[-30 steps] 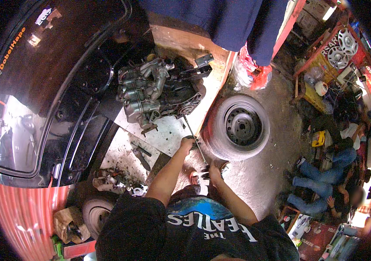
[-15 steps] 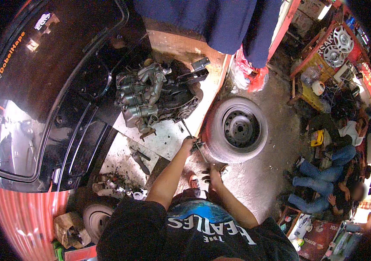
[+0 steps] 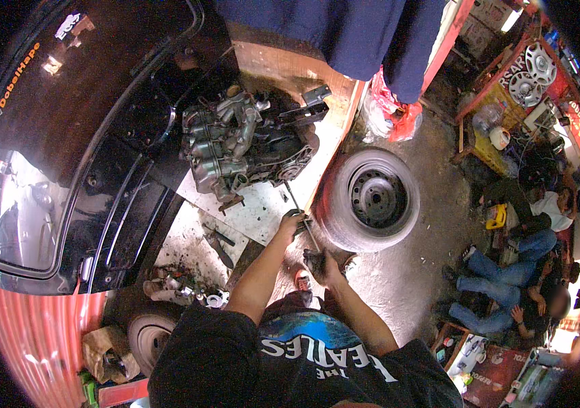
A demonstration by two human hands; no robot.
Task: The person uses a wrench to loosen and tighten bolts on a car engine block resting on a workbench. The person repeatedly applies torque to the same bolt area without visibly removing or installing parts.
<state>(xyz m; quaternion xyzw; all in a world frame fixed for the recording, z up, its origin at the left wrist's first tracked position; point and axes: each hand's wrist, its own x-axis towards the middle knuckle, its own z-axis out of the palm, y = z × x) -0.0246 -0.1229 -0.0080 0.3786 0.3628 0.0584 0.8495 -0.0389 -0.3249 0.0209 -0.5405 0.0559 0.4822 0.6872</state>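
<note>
A long thin metal bar slants from the lower right corner of a greasy engine down toward me. My left hand is wrapped round the bar's middle. My right hand is closed on its near end, its fingers dark, perhaps with grease. The bar's far tip meets the engine's lower edge, but how it sits there is too small to tell. Under the engine lies a white, stained board.
Right of the bar lies a tyre on a black steel wheel. A dark vehicle fills the left side. Loose parts and a second wheel lie at lower left. On the right, people in jeans sit near a bench.
My right hand, open beside the bar's near end before, has moved slightly up and left and closed on it. My left hand still grips the bar.
</note>
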